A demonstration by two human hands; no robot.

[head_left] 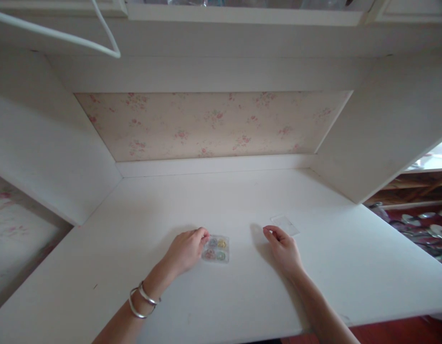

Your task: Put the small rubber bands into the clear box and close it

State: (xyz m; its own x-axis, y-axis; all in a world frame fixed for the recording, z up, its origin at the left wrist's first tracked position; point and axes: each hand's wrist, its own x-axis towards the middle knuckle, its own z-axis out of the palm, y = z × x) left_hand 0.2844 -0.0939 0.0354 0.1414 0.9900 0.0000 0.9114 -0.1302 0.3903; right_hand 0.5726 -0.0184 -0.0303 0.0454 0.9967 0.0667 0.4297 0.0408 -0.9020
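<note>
A small clear plastic box [216, 249] with a two-by-two set of compartments lies on the white desktop. Its compartments hold small greyish, yellow, reddish and green pieces, too small to name exactly. My left hand [187, 248] is at the box's left side, thumb and forefinger pinched at its upper left corner. To the right, my right hand [283, 248] is held over the desk, apart from the box, with thumb and forefinger pressed together. Whatever its fingertips hold, if anything, is too small to make out. Just behind that hand lies a flat clear plastic lid [285, 224].
The white desktop [152, 205] runs back to a flowered wall panel [213, 125], between white side panels. A tiny red strip [95, 286] lies at the left. A white cable or arm [63, 37] hangs at upper left. Shelves with assorted things [421, 224] stand beyond the right edge.
</note>
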